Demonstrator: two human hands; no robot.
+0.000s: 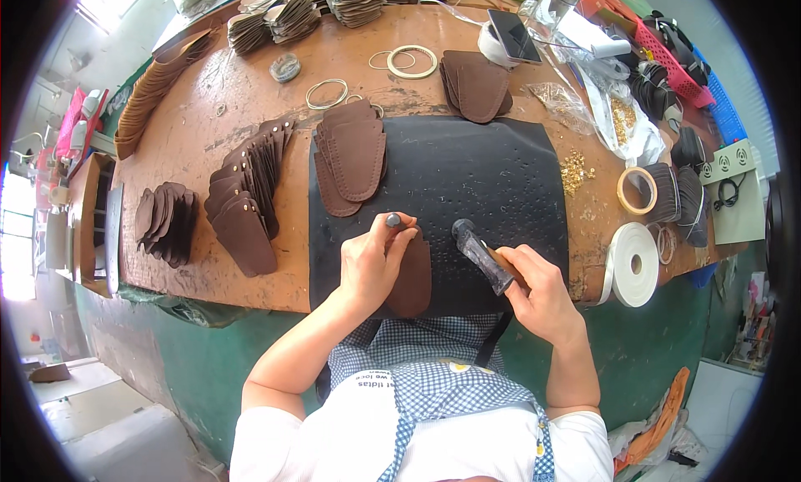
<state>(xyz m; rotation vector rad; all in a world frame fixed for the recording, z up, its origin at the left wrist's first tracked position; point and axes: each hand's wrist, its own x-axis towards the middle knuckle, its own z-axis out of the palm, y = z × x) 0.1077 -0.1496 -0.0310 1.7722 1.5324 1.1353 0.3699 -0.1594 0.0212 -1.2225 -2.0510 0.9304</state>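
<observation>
Worn wooden workbench (250,73) seen from above, its near edge running just ahead of the person's checked apron (434,373). A black perforated mat (492,173) lies square to that edge and serves as the striking pad. On its near part rests a brown leather piece (413,282), partly covered by the left hand (371,261), whose fingers are clamped around an upright metal punch (393,222) set on the leather; the grip keeps the tool vertical and pins the piece flat. The right hand (538,286) is closed on the handle of a hammer (480,252), its head held just beside the punch top, not touching. Finished-looking pieces are fanned in rows (250,198) to the left and stacked (352,156) on the mat's far corner, within reach but outside the swing. Tape rolls (634,265) and loose brass fittings (574,171) crowd the right edge; open room remains on the mat's centre and right half.
</observation>
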